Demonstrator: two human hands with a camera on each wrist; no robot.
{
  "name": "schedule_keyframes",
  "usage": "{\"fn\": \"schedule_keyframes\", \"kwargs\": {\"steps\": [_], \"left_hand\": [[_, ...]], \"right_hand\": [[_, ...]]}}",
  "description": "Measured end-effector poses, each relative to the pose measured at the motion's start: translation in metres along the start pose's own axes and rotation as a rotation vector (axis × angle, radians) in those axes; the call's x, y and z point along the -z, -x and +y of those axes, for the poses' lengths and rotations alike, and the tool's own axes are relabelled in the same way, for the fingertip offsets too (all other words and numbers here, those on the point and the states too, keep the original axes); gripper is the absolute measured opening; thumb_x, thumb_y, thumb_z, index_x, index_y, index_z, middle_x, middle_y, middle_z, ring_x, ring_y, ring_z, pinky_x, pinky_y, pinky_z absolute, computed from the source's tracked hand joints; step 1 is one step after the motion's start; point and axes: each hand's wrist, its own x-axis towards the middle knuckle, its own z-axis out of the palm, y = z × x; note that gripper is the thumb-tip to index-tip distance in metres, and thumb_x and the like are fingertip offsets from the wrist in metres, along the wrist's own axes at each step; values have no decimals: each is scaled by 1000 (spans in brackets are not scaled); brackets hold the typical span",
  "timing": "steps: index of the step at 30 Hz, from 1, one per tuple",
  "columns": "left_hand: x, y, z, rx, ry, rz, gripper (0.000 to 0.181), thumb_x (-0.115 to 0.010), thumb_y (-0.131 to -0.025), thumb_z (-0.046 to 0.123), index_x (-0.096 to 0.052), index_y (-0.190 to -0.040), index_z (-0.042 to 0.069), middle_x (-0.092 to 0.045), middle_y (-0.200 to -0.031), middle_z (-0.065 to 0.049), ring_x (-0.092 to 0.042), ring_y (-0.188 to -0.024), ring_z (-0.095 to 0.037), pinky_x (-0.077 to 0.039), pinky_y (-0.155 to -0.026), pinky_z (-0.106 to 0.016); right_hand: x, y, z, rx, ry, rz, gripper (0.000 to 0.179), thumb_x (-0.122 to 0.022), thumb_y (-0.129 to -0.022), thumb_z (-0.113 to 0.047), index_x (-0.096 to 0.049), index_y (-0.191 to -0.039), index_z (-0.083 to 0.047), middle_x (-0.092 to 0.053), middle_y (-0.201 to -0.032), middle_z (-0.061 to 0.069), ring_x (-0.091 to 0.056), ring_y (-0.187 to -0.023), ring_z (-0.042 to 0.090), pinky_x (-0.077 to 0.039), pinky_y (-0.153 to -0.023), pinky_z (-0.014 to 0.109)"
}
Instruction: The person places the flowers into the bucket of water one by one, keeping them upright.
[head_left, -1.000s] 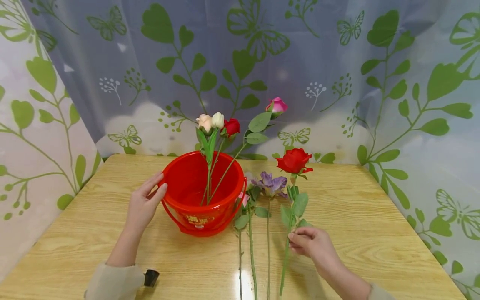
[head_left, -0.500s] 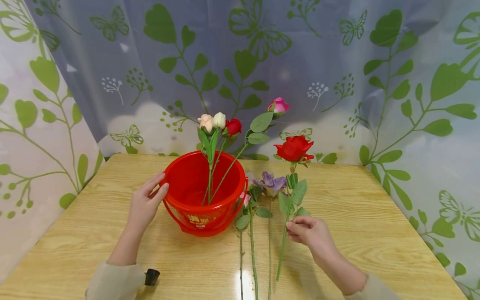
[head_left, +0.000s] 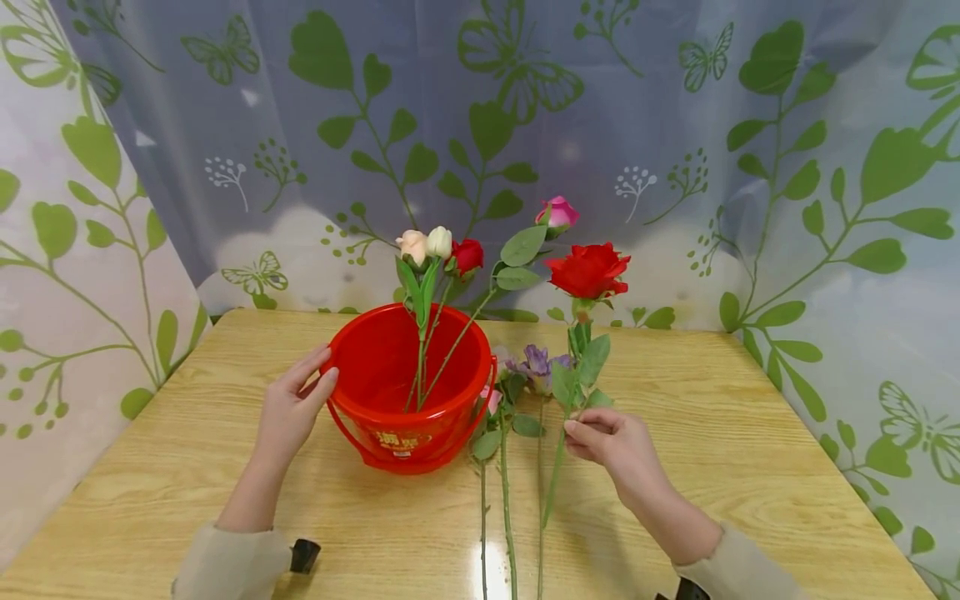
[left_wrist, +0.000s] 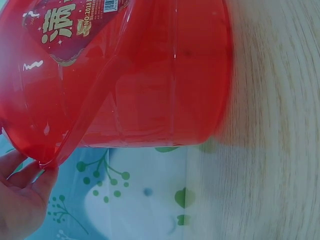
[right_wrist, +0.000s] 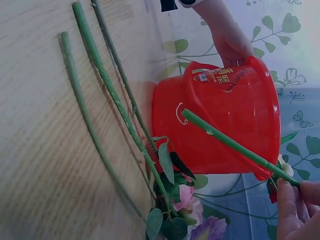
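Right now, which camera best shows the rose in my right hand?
The head view: the rose shows its bloom, leaves and stem. The right wrist view has only stem; the left wrist view, none of it.

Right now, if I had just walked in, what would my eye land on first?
Probably the glossy red bucket standing on the table, its rim pinched by the left hand, with four flowers leaning in it. Next comes the large red rose, held up by its stem in the right hand, to the bucket's right. Between them, a purple flower lies on the table.
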Motion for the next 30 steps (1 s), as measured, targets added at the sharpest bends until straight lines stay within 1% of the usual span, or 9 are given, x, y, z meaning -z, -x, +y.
{"fn": "schedule_keyframes", "kwargs": {"steps": [3, 7, 8, 10, 14, 15, 19, 24, 30], "left_hand": [[0, 0, 0, 1, -4, -4, 37, -58, -86, 9, -52, -120, -6, -47, -126, -17, -42, -116, -28, -42, -80, -15], [0, 3, 16, 5, -2, -5, 36, -56, -86, 5, -51, -118, -10, -47, -125, -20, -42, -116, -32, -41, -80, -15], [0, 3, 17, 7, -1, -6, 36, -56, -86, 5, -51, -118, -10, -47, -125, -21, -42, -116, -32, -41, -80, -14], [0, 3, 16, 12, -3, -7, 35, -56, -86, 4, -51, -118, -10, -47, -125, -20, -42, -116, -32, -41, -80, -15], [1, 0, -1, 9, -5, -7, 37, -57, -86, 9, -52, -120, -5, -47, -127, -15, -42, -117, -26, -41, -80, -16], [1, 0, -2, 6, -6, -5, 37, -57, -86, 9, -52, -120, -5, -47, -127, -15, -42, -117, -26, -41, -81, -16], [0, 0, -2, 2, -2, -1, 37, -58, -86, 9, -52, -120, -5, -47, -126, -15, -42, -117, -26, -42, -81, -16], [0, 1, 0, 1, 10, 5, 36, -58, -86, 8, -53, -119, -5, -48, -125, -15, -42, -117, -27, -42, -80, -15], [0, 1, 1, -7, 6, 9, 36, -58, -86, 9, -53, -118, -6, -49, -124, -16, -43, -115, -27, -42, -80, -14]], "right_hand": [[-3, -2, -3, 8, -4, -2, 17, -60, -82, 2, -57, -92, 15, -62, -82, 12, -62, -69, 18, -53, -70, 32], [-6, -5, -8, 26, 2, -13, 18, -58, -82, 3, -56, -95, 16, -61, -84, 13, -62, -70, 19, -53, -70, 31], [-6, -6, -9, 31, 6, -16, 19, -58, -83, 3, -56, -96, 16, -61, -84, 13, -62, -71, 19, -53, -70, 31], [-8, -8, -12, 45, 15, -22, 18, -57, -83, 3, -56, -96, 16, -61, -84, 15, -63, -73, 22, -53, -70, 31], [-12, -11, -19, 69, 19, -36, 18, -57, -83, 3, -56, -96, 16, -60, -86, 18, -63, -73, 21, -53, -71, 32], [-13, -12, -21, 72, 15, -39, 18, -58, -82, 3, -57, -95, 15, -61, -85, 18, -63, -72, 20, -53, -71, 32], [-17, -15, -27, 85, -2, -58, 18, -59, -82, 2, -57, -95, 15, -61, -80, 11, -62, -70, 16, -53, -69, 30], [-22, -17, -37, 106, -15, -84, 20, -58, -83, 1, -56, -96, 16, -62, -80, 10, -62, -70, 17, -53, -69, 29], [-27, -21, -51, 130, -75, -111, 15, -58, -82, 2, -58, -93, 14, -62, -76, 6, -62, -68, 16, -53, -69, 29]]}}
